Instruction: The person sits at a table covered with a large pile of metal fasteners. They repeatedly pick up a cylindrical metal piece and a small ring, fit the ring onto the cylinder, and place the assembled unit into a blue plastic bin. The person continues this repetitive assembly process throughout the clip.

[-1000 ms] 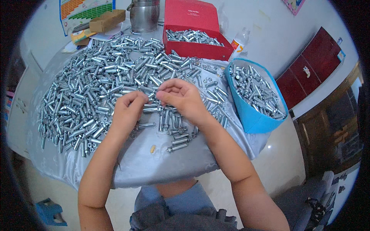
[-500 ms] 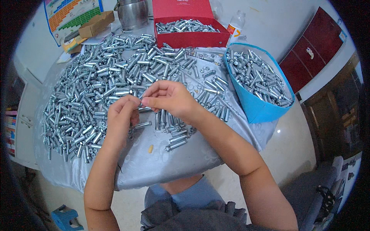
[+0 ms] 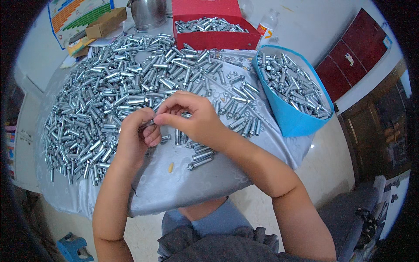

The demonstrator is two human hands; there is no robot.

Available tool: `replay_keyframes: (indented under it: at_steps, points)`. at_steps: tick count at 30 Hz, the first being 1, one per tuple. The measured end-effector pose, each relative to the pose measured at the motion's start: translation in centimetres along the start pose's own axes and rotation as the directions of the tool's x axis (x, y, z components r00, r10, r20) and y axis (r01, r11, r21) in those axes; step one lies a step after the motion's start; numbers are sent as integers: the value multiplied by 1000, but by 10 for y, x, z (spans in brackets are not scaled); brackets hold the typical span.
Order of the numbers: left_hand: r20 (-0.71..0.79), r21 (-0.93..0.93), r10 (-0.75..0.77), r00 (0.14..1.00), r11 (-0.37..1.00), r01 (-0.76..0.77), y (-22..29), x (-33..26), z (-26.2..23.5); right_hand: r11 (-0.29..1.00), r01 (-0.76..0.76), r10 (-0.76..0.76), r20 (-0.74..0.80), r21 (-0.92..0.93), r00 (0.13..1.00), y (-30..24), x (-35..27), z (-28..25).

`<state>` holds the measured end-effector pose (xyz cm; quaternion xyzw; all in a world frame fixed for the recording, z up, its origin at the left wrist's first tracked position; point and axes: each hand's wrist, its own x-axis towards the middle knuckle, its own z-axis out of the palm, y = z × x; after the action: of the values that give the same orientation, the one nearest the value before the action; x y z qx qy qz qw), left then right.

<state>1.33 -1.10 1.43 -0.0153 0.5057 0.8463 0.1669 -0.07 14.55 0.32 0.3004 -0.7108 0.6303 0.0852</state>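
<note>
Close together above the silver table cover, my left hand (image 3: 136,133) and my right hand (image 3: 192,114) meet at the fingertips. The left fingers curl around a metal anchor bolt, of which only a sliver shows between them. Thumb and forefinger of the right hand pinch at the bolt's end; whatever small part they hold is hidden. Behind and left of the hands spreads a large heap of silver anchor bolts (image 3: 126,83). Just right of them lies a small group of sleeved anchor bolts (image 3: 200,157), with loose nuts (image 3: 224,94) scattered farther back.
A blue fabric bin (image 3: 297,124) full of bolts stands at the table's right edge. At the back are a red box (image 3: 218,40) holding more bolts, a plastic bottle (image 3: 267,27), a metal pot (image 3: 148,14) and a cardboard box (image 3: 106,24). A yellowish scrap (image 3: 170,167) lies near the front.
Both hands have shifted slightly left, still joined at the fingertips. The left fingers are more visible now, and the bolt that stuck out beside them is largely covered.
</note>
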Motion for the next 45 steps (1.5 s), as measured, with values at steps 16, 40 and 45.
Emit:
replay_keyframes:
  at_steps: [16,40,45]
  points:
    - [-3,21,-39,999,999,39,-3,-3,7,894,310,-291,107,-323,951,2,7,-20]
    - [-75,10,43,996,999,-42,0,1,-1,291,-269,61,-263,-918,963,45,11,-68]
    - [-81,40,44,996,998,-41,1,0,2,307,-231,66,-222,-923,973,48,11,-71]
